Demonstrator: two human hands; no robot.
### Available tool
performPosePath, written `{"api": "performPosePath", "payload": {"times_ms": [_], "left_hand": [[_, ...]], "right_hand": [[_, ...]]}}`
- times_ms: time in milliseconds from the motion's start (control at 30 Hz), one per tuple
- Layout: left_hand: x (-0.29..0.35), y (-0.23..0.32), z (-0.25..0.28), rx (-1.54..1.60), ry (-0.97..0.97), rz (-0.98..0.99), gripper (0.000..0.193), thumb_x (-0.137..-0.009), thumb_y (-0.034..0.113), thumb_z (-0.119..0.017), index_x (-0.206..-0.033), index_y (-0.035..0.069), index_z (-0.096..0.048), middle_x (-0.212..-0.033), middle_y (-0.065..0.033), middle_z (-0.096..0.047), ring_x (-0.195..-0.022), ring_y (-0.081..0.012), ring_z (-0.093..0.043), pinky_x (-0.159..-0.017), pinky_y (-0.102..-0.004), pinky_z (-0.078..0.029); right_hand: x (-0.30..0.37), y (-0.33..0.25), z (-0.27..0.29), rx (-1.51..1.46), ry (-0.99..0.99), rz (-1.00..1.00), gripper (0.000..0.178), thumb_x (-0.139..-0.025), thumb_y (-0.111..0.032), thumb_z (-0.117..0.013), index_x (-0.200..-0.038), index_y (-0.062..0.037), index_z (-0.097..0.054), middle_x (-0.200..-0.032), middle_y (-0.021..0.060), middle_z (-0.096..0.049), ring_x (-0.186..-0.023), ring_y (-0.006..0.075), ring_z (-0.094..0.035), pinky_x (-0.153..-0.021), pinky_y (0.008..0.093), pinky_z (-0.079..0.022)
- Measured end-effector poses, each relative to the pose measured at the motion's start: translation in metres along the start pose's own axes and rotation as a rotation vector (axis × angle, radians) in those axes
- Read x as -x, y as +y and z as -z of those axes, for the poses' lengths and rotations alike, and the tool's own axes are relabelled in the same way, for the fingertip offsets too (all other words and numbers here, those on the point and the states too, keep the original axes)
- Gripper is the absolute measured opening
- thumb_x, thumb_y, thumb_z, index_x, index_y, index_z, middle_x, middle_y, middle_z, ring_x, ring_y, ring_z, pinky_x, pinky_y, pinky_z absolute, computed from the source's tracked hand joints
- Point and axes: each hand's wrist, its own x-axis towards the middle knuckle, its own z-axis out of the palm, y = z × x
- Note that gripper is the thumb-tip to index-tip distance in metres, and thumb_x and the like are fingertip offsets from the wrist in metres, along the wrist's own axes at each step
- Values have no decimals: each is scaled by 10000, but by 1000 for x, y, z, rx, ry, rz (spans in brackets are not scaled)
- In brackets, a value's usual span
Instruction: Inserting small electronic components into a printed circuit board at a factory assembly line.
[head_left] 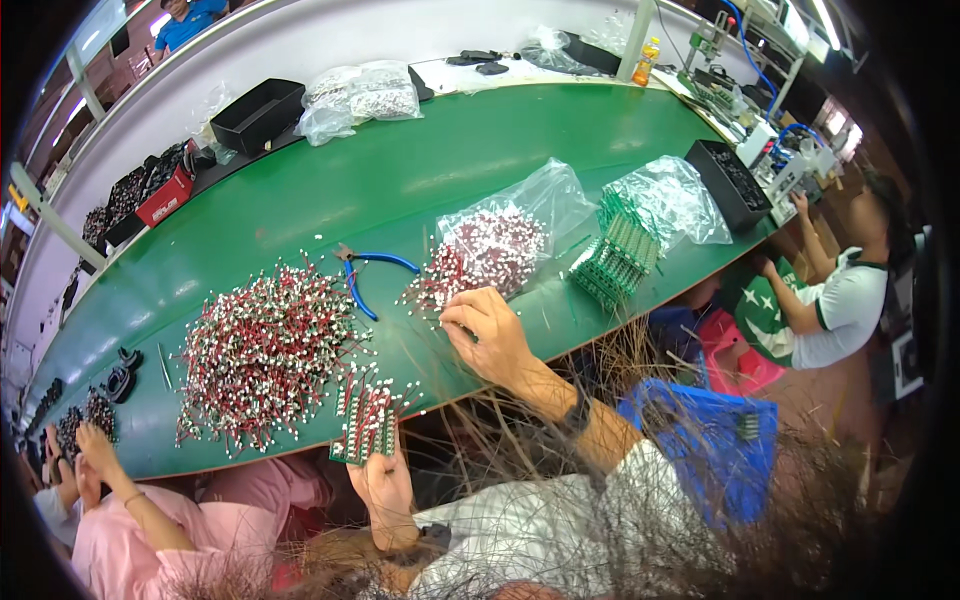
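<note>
- At the lower left of the frame, the hands of a co-worker [98,455] are near small black parts [98,412] on the green bench [340,200].
- At the upper left there is a red box [170,197] with dark items inside; to its right, a black tray [258,118].
- In the left centre lies a large heap of red-wired connectors [265,350] with white ends.
- At the lower centre, the left hand [383,482] is grasping a green board [362,432], from which red wires stand up, beside this heap.
- Above the board, pliers with blue handles [378,262] lie opened on the bench.
- In the centre, a smaller heap [490,255] of similar connectors is lying partly under a clear plastic bag [560,195].
- The right hand [487,335] is at the lower edge of this heap, with fingers bent; I cannot tell whether it grasps a connector.
- Right of centre is a stack of green boards [618,258], near another clear bag [690,205].
- At the right, a co-worker in a white shirt [845,305] is sitting.
</note>
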Motion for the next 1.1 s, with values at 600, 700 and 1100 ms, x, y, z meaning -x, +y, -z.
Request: {"api": "performPosePath", "payload": {"times_ms": [600, 700, 1100], "left_hand": [[-3, -12, 31, -11, -218, -9, 734, -821, -77, -464, -1515, 23, -250, -1531, -195, -328, -1419, -357, -320, -1206, -580, -193], [-2, -12, 18, -185, -53, 24, 803, -634, -142, -367, -1431, -46, -357, -1441, -200, -448, -1355, -355, -437, -1164, -509, -328], [6, -34, 51, -203, 127, 138, 560, -635, -115, -434, -1184, -67, -532, -1213, -153, -568, -1070, -269, -588, -964, -356, -476]], "right_hand": [[16, -26, -12, -635, -115, -472, 102, -897, -33, -643, -982, 17, -619, -885, 82, -650, -750, 128, -621, -682, 264, -506], [20, -24, -12, -697, -123, -504, 95, -887, -18, -644, -970, 22, -621, -845, 71, -628, -720, 122, -599, -662, 257, -494], [47, -86, -5, -307, -316, -16, 125, -807, -15, -679, -878, -6, -577, -761, 121, -551, -660, 302, -592, -588, 386, -501]]}}
